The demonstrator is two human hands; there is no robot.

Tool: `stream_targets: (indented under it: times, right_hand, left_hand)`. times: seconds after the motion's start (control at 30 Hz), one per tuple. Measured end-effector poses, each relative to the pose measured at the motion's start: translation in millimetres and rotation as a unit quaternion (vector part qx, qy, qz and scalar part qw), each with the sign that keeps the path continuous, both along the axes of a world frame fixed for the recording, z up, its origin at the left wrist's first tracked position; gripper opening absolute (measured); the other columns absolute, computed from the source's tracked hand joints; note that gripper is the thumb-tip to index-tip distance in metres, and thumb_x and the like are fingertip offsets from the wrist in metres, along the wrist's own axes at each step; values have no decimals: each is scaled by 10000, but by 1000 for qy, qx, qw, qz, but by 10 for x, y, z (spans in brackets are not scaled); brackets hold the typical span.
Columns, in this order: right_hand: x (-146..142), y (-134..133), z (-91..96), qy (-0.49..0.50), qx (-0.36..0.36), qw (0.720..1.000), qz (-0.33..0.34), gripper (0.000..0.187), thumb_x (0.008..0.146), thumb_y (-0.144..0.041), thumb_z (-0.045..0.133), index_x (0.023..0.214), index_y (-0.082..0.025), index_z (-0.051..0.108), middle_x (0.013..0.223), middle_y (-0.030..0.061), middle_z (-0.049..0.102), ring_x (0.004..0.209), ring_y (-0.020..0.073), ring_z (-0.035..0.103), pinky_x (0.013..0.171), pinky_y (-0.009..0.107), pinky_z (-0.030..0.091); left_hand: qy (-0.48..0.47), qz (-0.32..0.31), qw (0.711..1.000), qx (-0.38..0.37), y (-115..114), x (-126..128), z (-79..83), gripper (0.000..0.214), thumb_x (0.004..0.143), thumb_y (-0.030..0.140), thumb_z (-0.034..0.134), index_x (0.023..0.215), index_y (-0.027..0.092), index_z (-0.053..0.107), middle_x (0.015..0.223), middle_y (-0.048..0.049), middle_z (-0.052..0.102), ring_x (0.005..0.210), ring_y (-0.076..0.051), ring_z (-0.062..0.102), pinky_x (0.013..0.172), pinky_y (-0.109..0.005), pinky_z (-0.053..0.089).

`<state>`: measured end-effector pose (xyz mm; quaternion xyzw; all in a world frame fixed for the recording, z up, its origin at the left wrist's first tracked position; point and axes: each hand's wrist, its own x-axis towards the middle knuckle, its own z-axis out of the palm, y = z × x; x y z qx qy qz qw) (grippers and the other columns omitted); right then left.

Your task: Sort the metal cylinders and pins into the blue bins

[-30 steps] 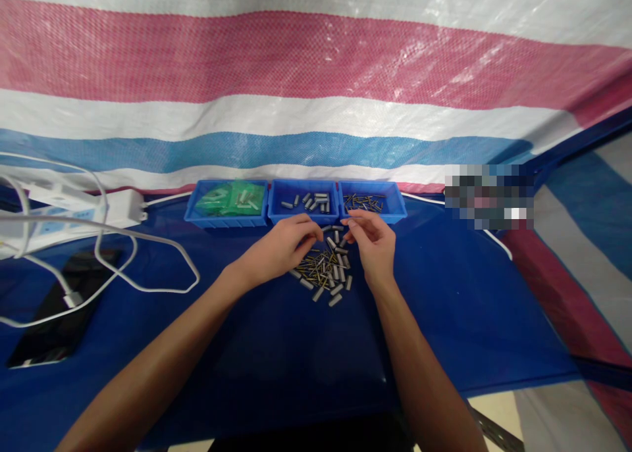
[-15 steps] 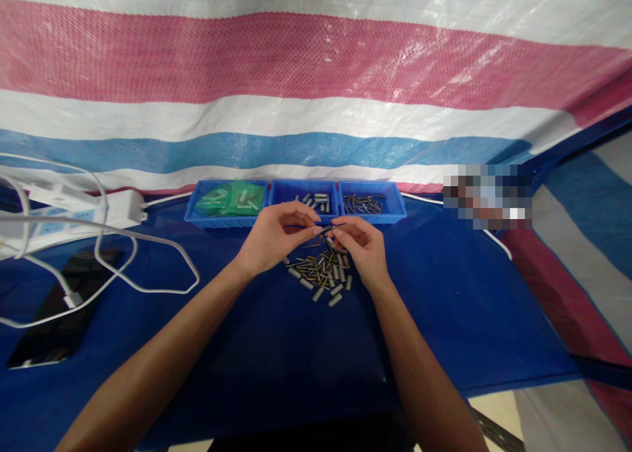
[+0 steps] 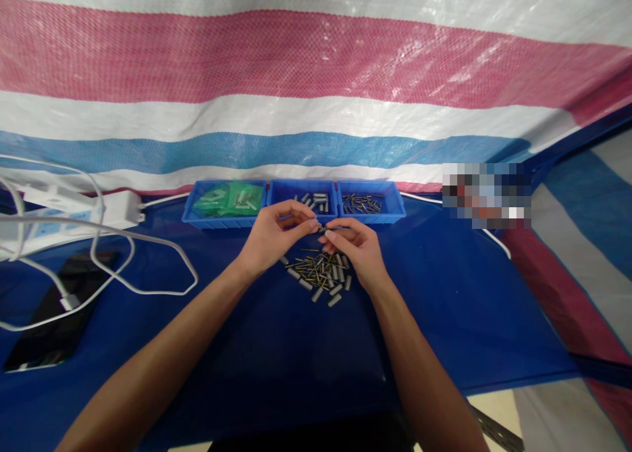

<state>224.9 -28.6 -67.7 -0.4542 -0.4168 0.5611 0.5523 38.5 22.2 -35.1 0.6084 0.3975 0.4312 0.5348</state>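
My left hand (image 3: 276, 236) and my right hand (image 3: 359, 247) meet above a pile, each closed in a pinch with fingertips almost touching. Between them is a small dark metal piece (image 3: 321, 228), mostly covered by the fingers; its exact kind does not show. Below the hands lies a loose pile of thin, gold and dark metal rods like small drill bits (image 3: 316, 268), mixed with short grey cylinders (image 3: 334, 300). Just behind the hands, the middle blue bin (image 3: 285, 187) holds more grey cylinders, and the right blue bin (image 3: 397, 208) holds thin rods.
The left blue bin (image 3: 190, 216) contains green plastic packets (image 3: 245, 199). At the far left, white cables (image 3: 148, 291) loop over a power strip (image 3: 118, 208) and a black phone (image 3: 49, 327). A striped sheet (image 3: 316, 64) hangs behind the blue table (image 3: 474, 307).
My hands have drawn closer together, the right one shifting slightly left. Less of the dark piece shows between the fingertips. The pile and bins are unchanged.
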Motion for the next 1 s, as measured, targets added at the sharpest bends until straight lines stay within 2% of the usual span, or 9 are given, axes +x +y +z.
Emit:
stream_targets:
  times: [0.13, 0.37, 0.63, 0.8, 1.0]
  right_hand:
    - [-12, -2, 0, 9, -1, 1000, -14, 294, 755, -433, 904, 933, -231, 787, 822, 25, 825, 687, 169, 752, 703, 323, 629]
    - [22, 10, -16, 3, 7, 999, -42, 278, 746, -419, 913, 923, -234, 806, 797, 17, 817, 684, 174, 754, 710, 338, 645]
    - [10, -2, -27, 9, 13, 999, -38, 226, 753, -397, 910, 898, -243, 830, 814, 23, 822, 763, 195, 778, 732, 341, 653]
    - [24, 2, -28, 6, 14, 999, -38, 224, 756, -395, 908, 899, -240, 832, 808, 21, 819, 713, 176, 756, 715, 333, 643]
    - [53, 17, -63, 15, 17, 999, -48, 199, 774, -370, 901, 915, -245, 838, 807, 13, 817, 693, 160, 741, 704, 309, 624]
  left_hand:
    - [13, -17, 1000, -13, -10, 6, -2, 287, 791, 378, 872, 914, 156, 739, 867, -46, 756, 839, -177, 735, 876, -331, 615]
    - [30, -51, 998, -15, -21, 9, -8, 245, 839, 360, 822, 937, 155, 728, 869, -56, 770, 815, -176, 745, 817, -304, 616]
    - [63, -60, 996, -11, -47, 28, 27, 219, 934, 342, 717, 1061, 163, 699, 710, -6, 719, 692, -155, 730, 723, -273, 603]
    - [42, -56, 998, -7, -58, 13, 42, 302, 860, 319, 814, 1091, 164, 697, 839, -39, 771, 803, -172, 763, 803, -288, 619]
    - [24, -43, 999, -3, -48, -5, 32, 384, 767, 322, 901, 1051, 157, 703, 847, -54, 780, 794, -188, 768, 809, -318, 645]
